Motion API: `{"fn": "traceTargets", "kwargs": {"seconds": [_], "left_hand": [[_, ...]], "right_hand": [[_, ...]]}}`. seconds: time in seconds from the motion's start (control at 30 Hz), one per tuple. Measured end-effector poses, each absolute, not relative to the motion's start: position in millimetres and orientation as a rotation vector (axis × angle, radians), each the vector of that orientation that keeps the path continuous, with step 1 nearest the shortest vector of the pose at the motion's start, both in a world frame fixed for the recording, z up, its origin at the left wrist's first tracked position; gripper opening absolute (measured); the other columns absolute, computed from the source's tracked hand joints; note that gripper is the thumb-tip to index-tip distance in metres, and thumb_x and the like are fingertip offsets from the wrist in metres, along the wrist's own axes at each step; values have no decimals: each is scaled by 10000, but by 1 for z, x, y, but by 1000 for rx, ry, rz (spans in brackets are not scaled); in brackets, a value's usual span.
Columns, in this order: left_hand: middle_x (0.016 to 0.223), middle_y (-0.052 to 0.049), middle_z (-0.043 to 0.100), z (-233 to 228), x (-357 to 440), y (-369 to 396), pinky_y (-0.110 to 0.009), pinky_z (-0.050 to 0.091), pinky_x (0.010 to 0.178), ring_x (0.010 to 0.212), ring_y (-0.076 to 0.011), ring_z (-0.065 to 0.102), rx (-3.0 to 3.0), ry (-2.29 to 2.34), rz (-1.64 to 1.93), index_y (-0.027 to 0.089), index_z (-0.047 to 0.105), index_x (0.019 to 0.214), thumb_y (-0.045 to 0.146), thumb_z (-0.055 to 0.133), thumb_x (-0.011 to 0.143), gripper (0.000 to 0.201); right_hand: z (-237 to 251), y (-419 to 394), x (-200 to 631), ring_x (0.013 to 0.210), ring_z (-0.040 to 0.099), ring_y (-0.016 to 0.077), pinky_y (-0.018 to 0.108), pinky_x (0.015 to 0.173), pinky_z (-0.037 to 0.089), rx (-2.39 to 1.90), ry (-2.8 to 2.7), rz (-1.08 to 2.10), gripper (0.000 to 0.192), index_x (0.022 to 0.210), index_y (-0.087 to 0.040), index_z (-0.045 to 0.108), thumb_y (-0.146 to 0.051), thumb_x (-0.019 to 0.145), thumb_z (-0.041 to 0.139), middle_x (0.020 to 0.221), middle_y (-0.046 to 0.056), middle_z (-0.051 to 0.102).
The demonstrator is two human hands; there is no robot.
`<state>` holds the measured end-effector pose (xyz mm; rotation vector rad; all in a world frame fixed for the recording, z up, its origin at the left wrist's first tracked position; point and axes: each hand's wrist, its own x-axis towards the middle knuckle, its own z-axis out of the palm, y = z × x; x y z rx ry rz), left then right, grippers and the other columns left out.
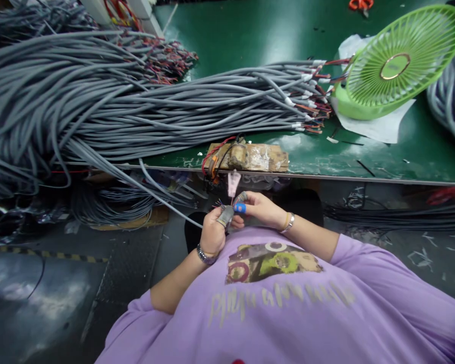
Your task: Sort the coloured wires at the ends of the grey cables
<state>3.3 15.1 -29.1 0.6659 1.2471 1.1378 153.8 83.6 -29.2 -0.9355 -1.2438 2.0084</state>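
Note:
My left hand (pixel 213 233) is closed around the end of a grey cable (pixel 182 214), which runs down to it from the bench edge. Thin coloured wire ends stick out beside its thumb, which wears a grey finger cover. Against it, my right hand (pixel 264 208) is closed in a pinch at the wires; a blue band wraps one of its fingers. What exactly lies between the right fingertips is too small to see. Just beyond both hands, a pale pink piece (pixel 233 183) hangs below a small motor (pixel 237 154) on a wooden block (pixel 265 157).
A thick bundle of grey cables (pixel 167 114) with stripped coloured ends lies across the green bench (pixel 265 30). A green fan (pixel 398 65) stands at the right, orange-handled scissors (pixel 361 4) at the back. More cable coils (pixel 114 205) lie below the bench.

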Motion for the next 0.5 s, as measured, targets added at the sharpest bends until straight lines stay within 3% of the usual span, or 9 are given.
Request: {"fn": "traceTargets", "kwargs": {"seconds": [0.13, 0.27, 0.37, 0.5], "left_hand": [[662, -84, 722, -31, -2, 18, -306, 544, 592, 574, -196, 683, 709, 1184, 1077, 143, 641, 711, 453, 711, 744, 320], [656, -91, 726, -20, -10, 19, -299, 543, 636, 591, -193, 681, 909, 1189, 937, 152, 657, 614, 407, 711, 748, 294], [611, -80, 710, -15, -10, 16, -283, 530, 587, 550, -184, 661, 965, 1223, 908, 159, 669, 592, 398, 737, 713, 276], [578, -57, 684, -25, -4, 12, -247, 472, 462, 438, -140, 594, 770, 1227, 1134, 143, 686, 692, 427, 694, 737, 288]], "right_hand": [[-30, 78, 147, 620, 525, 96, 246, 608, 434, -889, -1137, 1927, 365, 718, -145, 609, -395, 600, 848, 680, -11, 608], [-23, 75, 143, 501, 506, 92, 247, 539, 424, -805, -1120, 2051, 368, 722, -163, 557, -430, 657, 803, 576, -36, 575], [-20, 73, 140, 435, 510, 117, 263, 493, 421, -704, -1085, 2218, 358, 769, -189, 512, -457, 716, 743, 516, -45, 558], [-22, 77, 137, 433, 419, 65, 203, 453, 335, -883, -966, 2125, 293, 700, -172, 527, -340, 661, 764, 514, -60, 502]]}}
